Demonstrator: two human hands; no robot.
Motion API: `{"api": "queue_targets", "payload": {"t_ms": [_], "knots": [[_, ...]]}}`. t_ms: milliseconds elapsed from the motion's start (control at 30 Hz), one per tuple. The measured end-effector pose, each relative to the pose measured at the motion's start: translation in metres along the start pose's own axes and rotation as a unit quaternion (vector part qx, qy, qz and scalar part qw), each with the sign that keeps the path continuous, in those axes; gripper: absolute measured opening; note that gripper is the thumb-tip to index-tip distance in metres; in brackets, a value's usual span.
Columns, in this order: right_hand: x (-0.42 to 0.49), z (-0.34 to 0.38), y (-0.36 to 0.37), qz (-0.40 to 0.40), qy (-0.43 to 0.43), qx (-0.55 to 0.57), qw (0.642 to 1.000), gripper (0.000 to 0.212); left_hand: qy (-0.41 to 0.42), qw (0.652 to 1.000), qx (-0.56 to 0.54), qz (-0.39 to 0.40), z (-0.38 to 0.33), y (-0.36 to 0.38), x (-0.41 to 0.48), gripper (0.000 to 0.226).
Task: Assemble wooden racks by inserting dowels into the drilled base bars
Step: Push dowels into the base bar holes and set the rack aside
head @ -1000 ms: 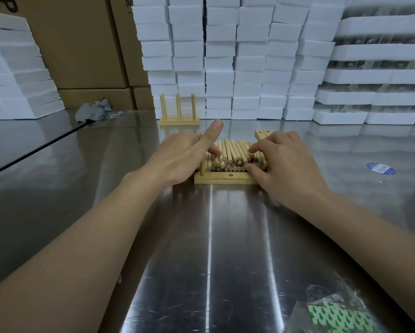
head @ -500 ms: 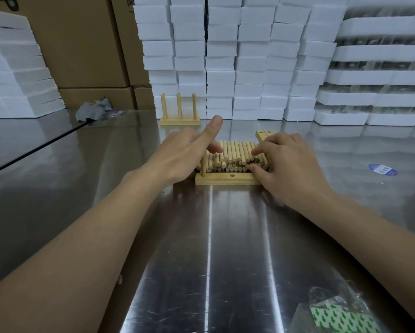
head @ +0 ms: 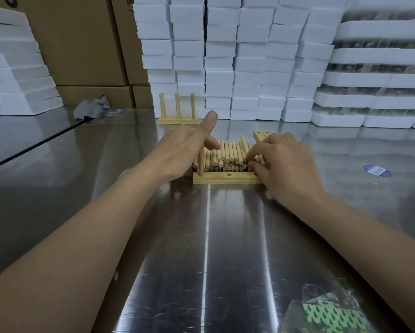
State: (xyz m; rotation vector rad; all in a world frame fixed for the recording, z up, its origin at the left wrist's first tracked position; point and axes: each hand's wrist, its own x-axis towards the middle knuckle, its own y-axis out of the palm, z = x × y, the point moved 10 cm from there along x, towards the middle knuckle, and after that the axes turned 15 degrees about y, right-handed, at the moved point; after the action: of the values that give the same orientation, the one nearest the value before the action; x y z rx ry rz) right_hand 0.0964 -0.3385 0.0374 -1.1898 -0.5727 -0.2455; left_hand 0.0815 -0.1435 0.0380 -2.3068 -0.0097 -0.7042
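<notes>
Two hands: left hand (head: 182, 152) spread beside the upright dowel (head: 201, 164), right hand (head: 288, 169) pinching the dowel pile (head: 228, 155).

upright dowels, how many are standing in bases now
4: three in the finished rack at the back, one dowel at the left end of the near base bar. The right hand covers that bar's right end, so another could be hidden.

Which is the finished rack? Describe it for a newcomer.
Find the white foam blocks stacked at the table's far edge. At their foot, left of centre, stands a small rack. It carries three upright dowels; the nearer bar carries one.
</notes>
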Motion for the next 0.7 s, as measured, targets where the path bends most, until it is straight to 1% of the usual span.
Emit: {"api": "queue_targets", "payload": {"t_ms": [333, 500, 600, 667, 700], "knots": [[0.000, 0.000, -0.005, -0.012, 0.006, 0.002, 1.000, 0.016, -0.002, 1.000, -0.020, -0.012, -0.004, -0.001, -0.001, 0.088], [0.001, -0.002, -0.022, -0.065, 0.014, 0.022, 0.998, 0.012, 0.013, 0.999, -0.030, -0.030, -0.009, -0.005, 0.000, 0.087], [0.005, -0.011, -0.043, -0.107, 0.039, 0.094, 0.989, 0.010, 0.016, 0.997, -0.056, -0.060, -0.011, -0.010, 0.002, 0.081], [0.006, -0.022, -0.053, -0.115, 0.071, 0.190, 0.972, 0.007, 0.019, 0.994, -0.072, -0.085, -0.012, -0.012, 0.004, 0.074], [0.006, -0.027, -0.056, -0.111, 0.087, 0.249, 0.958, 0.005, 0.017, 0.991, -0.080, -0.101, -0.012, -0.015, 0.006, 0.069]]}}
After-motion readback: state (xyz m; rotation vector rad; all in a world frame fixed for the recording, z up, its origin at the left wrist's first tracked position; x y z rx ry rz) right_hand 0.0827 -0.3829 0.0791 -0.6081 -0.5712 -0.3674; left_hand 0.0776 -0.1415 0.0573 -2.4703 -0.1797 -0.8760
